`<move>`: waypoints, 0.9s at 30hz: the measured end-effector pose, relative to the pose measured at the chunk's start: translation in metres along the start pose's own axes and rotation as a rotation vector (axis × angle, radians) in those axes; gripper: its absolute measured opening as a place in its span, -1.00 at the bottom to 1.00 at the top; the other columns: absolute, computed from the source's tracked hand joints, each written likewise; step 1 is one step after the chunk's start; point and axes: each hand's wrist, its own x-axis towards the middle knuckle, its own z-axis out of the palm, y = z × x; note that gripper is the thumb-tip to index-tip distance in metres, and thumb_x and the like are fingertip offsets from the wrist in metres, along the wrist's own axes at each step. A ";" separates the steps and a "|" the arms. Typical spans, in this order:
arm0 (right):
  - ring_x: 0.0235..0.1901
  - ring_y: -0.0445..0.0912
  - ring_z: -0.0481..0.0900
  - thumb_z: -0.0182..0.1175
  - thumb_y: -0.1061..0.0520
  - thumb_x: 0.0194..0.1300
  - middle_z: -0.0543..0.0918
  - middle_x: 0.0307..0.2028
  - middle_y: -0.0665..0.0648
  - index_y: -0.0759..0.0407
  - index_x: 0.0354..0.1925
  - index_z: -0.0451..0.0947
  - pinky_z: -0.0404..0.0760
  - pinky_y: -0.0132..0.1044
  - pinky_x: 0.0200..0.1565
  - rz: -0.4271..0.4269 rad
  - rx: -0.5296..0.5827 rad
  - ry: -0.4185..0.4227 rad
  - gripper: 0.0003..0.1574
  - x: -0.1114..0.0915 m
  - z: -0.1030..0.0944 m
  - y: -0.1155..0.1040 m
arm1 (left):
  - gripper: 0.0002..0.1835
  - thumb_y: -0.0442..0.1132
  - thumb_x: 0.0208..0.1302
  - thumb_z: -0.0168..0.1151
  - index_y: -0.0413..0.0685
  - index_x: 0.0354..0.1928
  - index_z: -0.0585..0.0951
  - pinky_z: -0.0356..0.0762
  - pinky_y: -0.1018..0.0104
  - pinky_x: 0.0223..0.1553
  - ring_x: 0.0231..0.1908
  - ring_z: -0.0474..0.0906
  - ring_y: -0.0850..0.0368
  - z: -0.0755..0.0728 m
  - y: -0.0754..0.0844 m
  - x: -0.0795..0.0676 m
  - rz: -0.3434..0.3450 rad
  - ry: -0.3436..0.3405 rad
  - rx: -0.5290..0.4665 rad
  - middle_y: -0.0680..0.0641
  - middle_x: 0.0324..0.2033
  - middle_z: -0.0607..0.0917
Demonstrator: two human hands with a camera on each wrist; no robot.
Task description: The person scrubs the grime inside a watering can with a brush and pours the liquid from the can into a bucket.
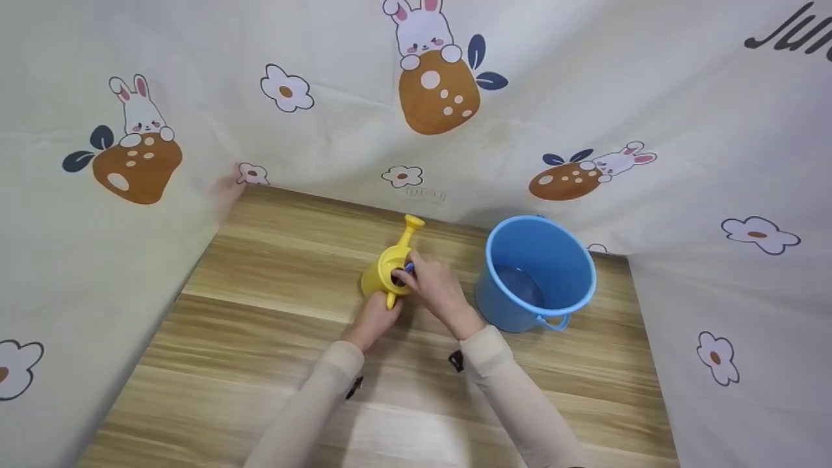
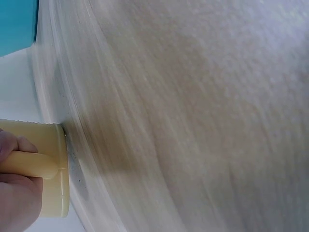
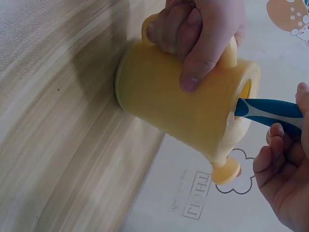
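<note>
A yellow toy watering can [image 1: 372, 278] stands on the wooden tabletop, its spout pointing away from me. My left hand [image 1: 377, 317] grips the can's handle on the near side, fingers curled through it in the right wrist view. My right hand [image 1: 440, 289] is at the can's top opening. Between its thumb and fingers it pinches a blue handle with pale grey stripes [image 3: 271, 112]. One end of that handle is at the can's opening; whatever part lies inside is hidden, so its kind cannot be told.
A blue bucket [image 1: 497, 302] with a side handle stands to the right of the can, close to my right forearm. Pale fabric [image 1: 338, 143] printed with rabbits and flowers rises behind and beside the wooden tabletop [image 1: 260, 260].
</note>
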 end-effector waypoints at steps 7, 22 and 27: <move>-0.60 -0.13 0.32 0.16 -0.22 0.38 0.44 -0.60 0.07 0.20 -0.21 0.49 0.40 -0.26 -0.53 -0.021 -0.001 0.055 -0.52 0.000 -0.003 -0.001 | -0.70 -0.25 0.35 0.13 -0.01 -0.57 0.38 0.26 0.34 -0.53 -0.62 0.26 0.21 0.001 -0.001 0.000 -0.011 0.005 0.018 0.12 -0.67 0.30; -0.58 -0.11 0.40 0.12 -0.23 0.41 0.49 -0.56 0.07 0.19 -0.20 0.50 0.46 -0.27 -0.51 -0.035 -0.017 0.132 -0.51 0.004 -0.011 -0.009 | -0.71 -0.23 0.36 0.12 -0.02 -0.55 0.40 0.27 0.35 -0.55 -0.63 0.27 0.23 0.001 0.000 0.000 -0.008 0.002 0.008 0.14 -0.67 0.31; -0.60 -0.15 0.34 0.12 -0.21 0.41 0.48 -0.58 0.07 0.20 -0.19 0.50 0.38 -0.32 -0.53 -0.030 -0.029 0.108 -0.52 0.004 -0.013 -0.011 | -0.70 -0.20 0.40 0.09 0.00 -0.55 0.41 0.27 0.37 -0.56 -0.64 0.27 0.23 0.001 0.000 0.001 -0.021 -0.018 0.008 0.14 -0.68 0.31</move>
